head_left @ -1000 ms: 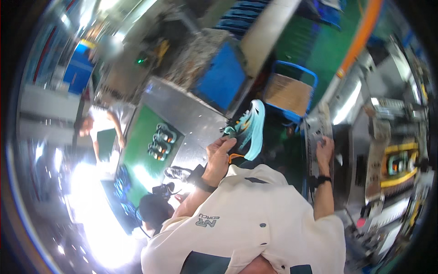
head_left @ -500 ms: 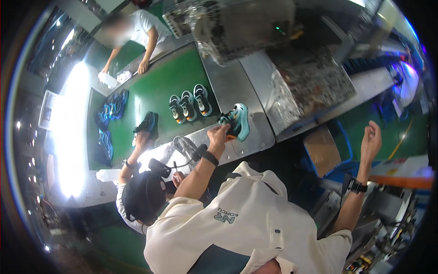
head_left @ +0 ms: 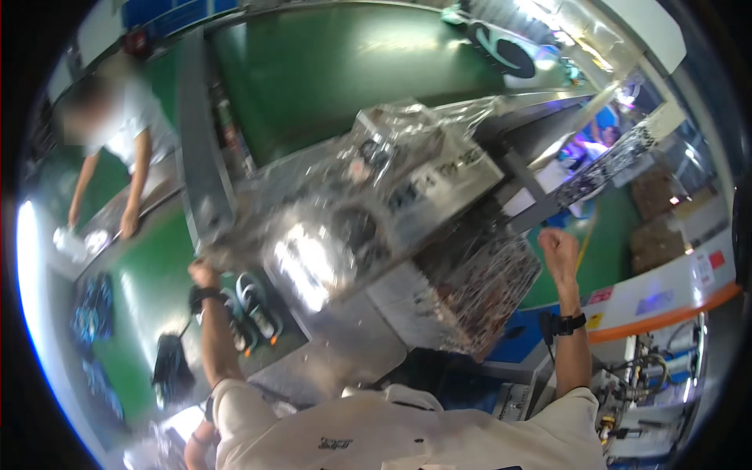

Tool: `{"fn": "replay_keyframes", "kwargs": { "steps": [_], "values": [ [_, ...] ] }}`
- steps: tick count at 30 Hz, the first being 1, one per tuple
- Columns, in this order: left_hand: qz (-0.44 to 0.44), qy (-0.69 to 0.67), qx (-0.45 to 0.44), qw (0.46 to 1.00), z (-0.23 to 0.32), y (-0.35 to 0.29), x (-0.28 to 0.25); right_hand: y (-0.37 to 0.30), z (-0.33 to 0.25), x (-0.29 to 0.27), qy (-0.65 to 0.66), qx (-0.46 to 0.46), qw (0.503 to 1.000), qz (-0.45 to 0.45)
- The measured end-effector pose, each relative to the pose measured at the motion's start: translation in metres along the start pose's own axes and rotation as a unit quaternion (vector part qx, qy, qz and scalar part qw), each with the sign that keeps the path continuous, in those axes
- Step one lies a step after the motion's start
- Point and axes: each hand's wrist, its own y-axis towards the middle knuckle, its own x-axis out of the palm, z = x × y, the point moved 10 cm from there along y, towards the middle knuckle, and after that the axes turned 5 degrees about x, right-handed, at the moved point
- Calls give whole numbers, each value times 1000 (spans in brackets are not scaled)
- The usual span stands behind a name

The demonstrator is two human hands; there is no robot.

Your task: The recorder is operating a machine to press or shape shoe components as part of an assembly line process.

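One right hand (head_left: 558, 249) loosely curled, left hand (head_left: 205, 272) (blurred) near shoes (head_left: 258, 307).

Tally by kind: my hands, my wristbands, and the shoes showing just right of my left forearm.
Bare left hand and right hand: 2
Black wristbands: 2
Dark, pale-edged shoes showing there: 2
Total: 6

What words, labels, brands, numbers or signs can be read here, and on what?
Cream shirt: small dark chest print, too blurred to read.
Plastic-draped metal casing: dark lettering-like marks, too blurred to read.
White panel, right: several coloured labels, too small to read.
None can be quoted.
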Motion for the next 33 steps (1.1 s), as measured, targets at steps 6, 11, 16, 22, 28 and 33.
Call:
{"fn": "replay_keyframes", "kwargs": {
  "steps": [6,11,16,22,28,33],
  "values": [
    [-48,425,344,835,11,59,95,112,-197,-104,73,-180,964,179],
    [-68,529,150,833,-40,33,88,325,-159,-97,-118,-223,949,192],
    [26,324,254,911,64,-90,89,436,-164,-48,-177,-201,963,16],
    [-155,-124,-80,977,130,-269,175,417,-171,-40,-183,-161,968,56],
    [-562,-198,-281,753,179,-462,282,186,-275,-83,-142,-314,918,197],
    [-720,-365,-244,538,310,-519,359,22,-229,-159,-12,-336,913,231]
  ]
}}
